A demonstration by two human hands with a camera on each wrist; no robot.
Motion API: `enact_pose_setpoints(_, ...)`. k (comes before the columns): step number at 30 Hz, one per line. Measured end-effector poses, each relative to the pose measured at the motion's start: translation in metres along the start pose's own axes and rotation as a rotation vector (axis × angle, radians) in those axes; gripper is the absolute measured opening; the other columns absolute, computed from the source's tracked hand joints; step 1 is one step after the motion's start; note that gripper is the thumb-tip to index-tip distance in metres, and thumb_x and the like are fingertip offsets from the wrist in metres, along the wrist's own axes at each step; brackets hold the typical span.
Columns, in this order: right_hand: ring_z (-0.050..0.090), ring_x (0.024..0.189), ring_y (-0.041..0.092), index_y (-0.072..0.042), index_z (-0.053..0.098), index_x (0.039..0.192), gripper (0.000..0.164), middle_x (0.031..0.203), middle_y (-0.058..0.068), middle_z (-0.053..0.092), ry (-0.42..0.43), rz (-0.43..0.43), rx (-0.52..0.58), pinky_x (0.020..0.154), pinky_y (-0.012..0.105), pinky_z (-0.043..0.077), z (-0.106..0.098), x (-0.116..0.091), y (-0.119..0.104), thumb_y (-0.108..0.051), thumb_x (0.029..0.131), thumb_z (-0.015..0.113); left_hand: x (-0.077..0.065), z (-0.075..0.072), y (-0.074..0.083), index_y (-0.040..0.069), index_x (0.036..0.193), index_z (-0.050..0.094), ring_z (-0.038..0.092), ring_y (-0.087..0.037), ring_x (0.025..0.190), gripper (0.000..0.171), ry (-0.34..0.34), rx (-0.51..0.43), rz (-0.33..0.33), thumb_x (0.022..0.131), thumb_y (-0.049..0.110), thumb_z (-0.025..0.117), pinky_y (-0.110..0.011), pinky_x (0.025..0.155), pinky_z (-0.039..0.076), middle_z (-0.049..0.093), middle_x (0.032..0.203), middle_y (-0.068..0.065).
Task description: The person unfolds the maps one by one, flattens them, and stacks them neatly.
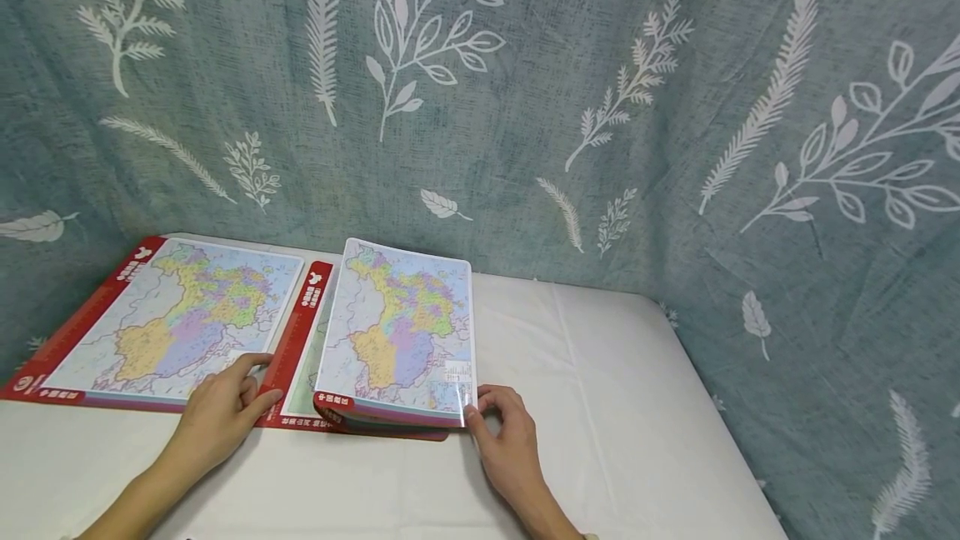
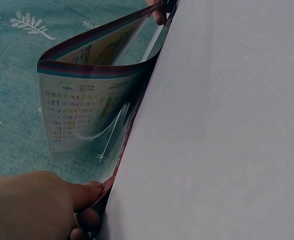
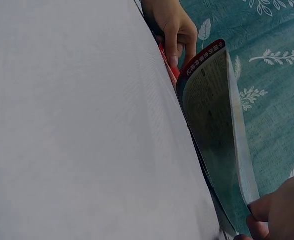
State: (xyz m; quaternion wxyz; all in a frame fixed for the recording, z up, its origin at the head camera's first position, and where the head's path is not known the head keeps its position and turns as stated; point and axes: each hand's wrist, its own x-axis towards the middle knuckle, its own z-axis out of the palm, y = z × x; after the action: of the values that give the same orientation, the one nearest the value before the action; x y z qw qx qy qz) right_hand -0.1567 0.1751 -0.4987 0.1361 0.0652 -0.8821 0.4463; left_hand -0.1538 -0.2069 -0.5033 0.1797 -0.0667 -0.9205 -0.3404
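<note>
A map sheet (image 1: 397, 323) with a coloured map tops several layered sheets, bent upward above a red-edged map sheet (image 1: 288, 357) in the head view. My right hand (image 1: 510, 432) pinches the raised layers at their near right corner between thumb and fingers. At the lower left, my left hand (image 1: 221, 411) holds the red margin of the bottom sheet. In the left wrist view, the left thumb and fingers grip that red edge, while the raised sheets (image 2: 82, 110) curve away from it. Between the layers, the right wrist view shows a dark printed side (image 3: 209, 100).
Left of these, another red-bordered map (image 1: 187, 315) lies flat, close against the red-edged sheet. A white cloth covers the table (image 1: 600, 407). Behind and to the right hangs a green-blue curtain (image 1: 525, 90) with white leaf prints.
</note>
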Motion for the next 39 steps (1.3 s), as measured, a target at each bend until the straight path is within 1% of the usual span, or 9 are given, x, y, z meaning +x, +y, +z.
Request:
enact_pose_setpoints(9, 0.064, 0.117, 0.015, -0.019, 0.063, 0.085, 0.020, 0.116, -0.004, 0.071, 0.046, 0.003, -0.036, 0.106, 0.037, 0.046, -0.007, 0.001, 0.007, -0.010, 0.091, 0.080, -0.001, 0.000, 0.000, 0.000, 0.129, 0.062, 0.033, -0.001, 0.055, 0.049, 0.006, -0.003, 0.008, 0.089, 0.017, 0.085, -0.032, 0.069, 0.029, 0.042, 0.059, 0.012)
enact_pose_setpoints(14, 0.064, 0.117, 0.016, -0.018, 0.064, 0.086, 0.019, 0.116, -0.005, 0.071, 0.064, 0.020, -0.052, 0.107, 0.039, 0.046, -0.012, 0.001, 0.011, -0.010, 0.092, 0.079, 0.000, 0.000, 0.001, -0.001, 0.130, 0.062, 0.033, -0.001, 0.055, 0.050, -0.007, -0.003, -0.005, 0.089, 0.017, 0.085, -0.032, 0.069, 0.028, 0.042, 0.059, 0.011)
enact_pose_setpoints(21, 0.065, 0.117, 0.018, -0.018, 0.064, 0.085, 0.019, 0.116, -0.004, 0.072, 0.092, -0.009, -0.086, 0.105, 0.041, 0.047, -0.017, 0.001, 0.017, -0.008, 0.091, 0.080, 0.000, 0.000, 0.001, -0.001, 0.131, 0.062, 0.034, -0.003, 0.057, 0.051, -0.021, -0.006, -0.023, 0.089, 0.018, 0.085, -0.031, 0.067, 0.028, 0.044, 0.060, 0.010)
enact_pose_setpoints(26, 0.063, 0.119, 0.017, -0.018, 0.064, 0.085, 0.019, 0.117, -0.004, 0.071, 0.086, 0.027, -0.091, 0.106, 0.040, 0.046, -0.021, 0.003, 0.020, -0.010, 0.092, 0.080, 0.000, -0.001, 0.000, -0.001, 0.131, 0.062, 0.035, -0.003, 0.057, 0.052, -0.023, -0.002, -0.026, 0.089, 0.018, 0.085, -0.031, 0.067, 0.028, 0.044, 0.060, 0.010)
enact_pose_setpoints(30, 0.062, 0.121, 0.018, -0.017, 0.065, 0.087, 0.016, 0.119, -0.003, 0.071, 0.067, 0.053, -0.093, 0.108, 0.043, 0.046, -0.024, 0.004, 0.021, -0.011, 0.093, 0.079, 0.000, -0.001, 0.000, -0.001, 0.130, 0.062, 0.035, -0.003, 0.056, 0.051, -0.017, 0.000, -0.023, 0.089, 0.018, 0.085, -0.031, 0.067, 0.028, 0.044, 0.060, 0.010)
enact_pose_setpoints(39, 0.062, 0.121, 0.019, -0.017, 0.065, 0.087, 0.017, 0.120, -0.003, 0.071, 0.066, 0.052, -0.111, 0.107, 0.045, 0.047, -0.033, 0.005, 0.030, -0.013, 0.094, 0.079, 0.000, -0.001, 0.000, -0.001, 0.131, 0.062, 0.034, -0.002, 0.056, 0.050, -0.017, -0.010, -0.014, 0.090, 0.018, 0.084, -0.032, 0.069, 0.029, 0.043, 0.060, 0.011)
